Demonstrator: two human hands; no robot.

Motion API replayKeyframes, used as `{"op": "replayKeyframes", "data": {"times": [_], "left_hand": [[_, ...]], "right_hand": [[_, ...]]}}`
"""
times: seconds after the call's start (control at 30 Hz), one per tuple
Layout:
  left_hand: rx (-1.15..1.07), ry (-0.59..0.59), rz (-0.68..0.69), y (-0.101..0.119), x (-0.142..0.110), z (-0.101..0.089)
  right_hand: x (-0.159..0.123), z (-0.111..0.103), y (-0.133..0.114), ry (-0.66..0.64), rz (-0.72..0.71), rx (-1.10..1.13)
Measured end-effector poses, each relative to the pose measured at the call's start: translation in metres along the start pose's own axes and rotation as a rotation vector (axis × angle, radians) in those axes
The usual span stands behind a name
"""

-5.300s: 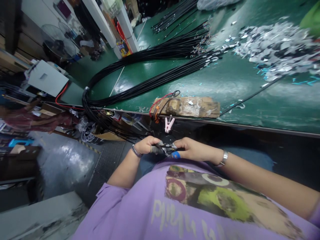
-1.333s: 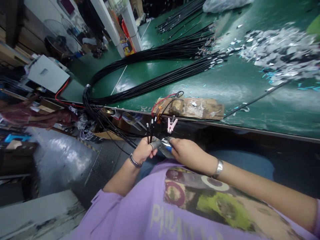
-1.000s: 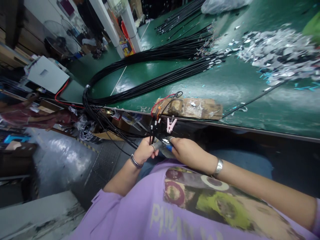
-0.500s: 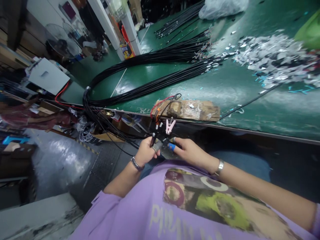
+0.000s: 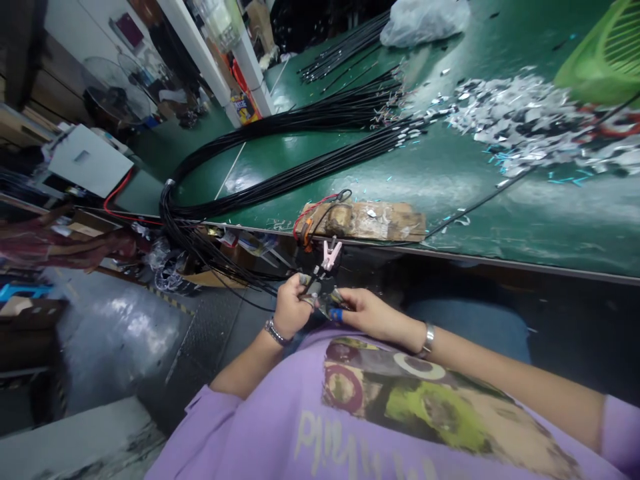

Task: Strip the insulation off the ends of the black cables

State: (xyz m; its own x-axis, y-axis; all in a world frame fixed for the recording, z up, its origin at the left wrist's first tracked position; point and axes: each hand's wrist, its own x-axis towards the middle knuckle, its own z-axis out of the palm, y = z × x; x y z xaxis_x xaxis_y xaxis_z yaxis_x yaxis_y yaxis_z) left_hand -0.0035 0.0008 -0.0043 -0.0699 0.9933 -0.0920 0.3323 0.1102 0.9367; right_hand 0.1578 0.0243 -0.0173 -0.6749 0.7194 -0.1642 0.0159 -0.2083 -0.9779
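Note:
My left hand is closed around a black cable, whose short end sticks up past the thumb. Close beside it, my right hand is pinched, with blue tape round one finger; what lies between those fingertips is too small and dark to make out. Both hands are low, just off the bench edge, in front of my purple shirt. A pink clip hangs at the edge just above them. Behind it lies a worn wooden board with an orange clamp and red and black wires at its left end.
A long bundle of black cables bends across the green bench and droops over its edge at left. Foil and white scraps are heaped at right beside a green basket. A blue stool stands below; another person is at far left.
My hands have come closer together, the right moving slightly left and down. The view has shifted a little to the right, showing more of the green basket.

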Motion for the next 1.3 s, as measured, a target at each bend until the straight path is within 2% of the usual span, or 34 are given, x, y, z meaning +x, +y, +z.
{"op": "replayKeyframes", "data": {"times": [0.07, 0.2, 0.4, 0.63, 0.93, 1.3], "left_hand": [[-0.04, 0.008, -0.043, 0.002, 0.0, -0.002], [-0.072, 0.0, -0.094, 0.005, -0.001, -0.003], [-0.085, -0.017, -0.096, 0.013, 0.0, -0.003], [-0.069, -0.077, -0.052, 0.016, 0.0, -0.004], [-0.015, -0.118, -0.054, 0.01, 0.0, -0.006], [-0.01, -0.159, -0.004, 0.008, 0.001, -0.006]], "right_hand": [[-0.002, -0.003, 0.001, 0.025, -0.024, -0.129], [-0.006, -0.015, 0.0, 0.178, -0.107, -0.455], [-0.011, -0.023, 0.0, 0.326, -0.387, -1.013], [-0.015, -0.025, -0.006, 0.384, -0.571, -1.366], [-0.016, -0.031, -0.018, 0.218, -0.558, -1.481], [-0.016, -0.034, -0.022, 0.147, -0.549, -1.511]]}}
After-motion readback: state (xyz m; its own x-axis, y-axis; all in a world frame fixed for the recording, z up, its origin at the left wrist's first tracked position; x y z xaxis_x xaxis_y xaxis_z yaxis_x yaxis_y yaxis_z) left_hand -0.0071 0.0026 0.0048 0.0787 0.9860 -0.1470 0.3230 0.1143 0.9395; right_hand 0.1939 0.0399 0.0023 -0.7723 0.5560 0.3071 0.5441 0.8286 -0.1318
